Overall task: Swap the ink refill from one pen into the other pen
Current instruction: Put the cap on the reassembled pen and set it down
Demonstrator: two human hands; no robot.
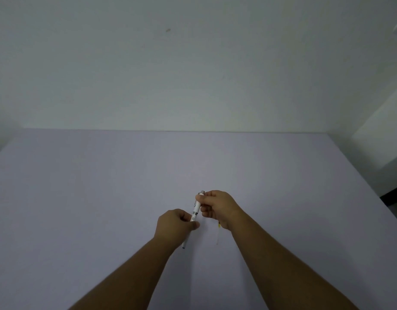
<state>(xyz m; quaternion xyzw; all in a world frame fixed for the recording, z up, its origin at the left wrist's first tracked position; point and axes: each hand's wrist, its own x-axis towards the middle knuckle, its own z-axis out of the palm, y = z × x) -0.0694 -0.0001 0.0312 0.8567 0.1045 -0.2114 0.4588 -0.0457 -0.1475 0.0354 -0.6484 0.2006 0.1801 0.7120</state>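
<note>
Both my hands hold one white pen (195, 211) above the lilac table (103, 186). My left hand (173, 227) grips its lower barrel, and the pen's tip (183, 246) sticks out below that hand. My right hand (217, 208) pinches the upper part near the clicker end (202, 193). A thin yellowish refill (218, 234) lies on the table below my right wrist, partly hidden by it. I cannot make out a second pen body.
The table's far edge (193, 130) meets a plain pale wall. Its right edge (372, 186) drops to a dark floor strip at the right.
</note>
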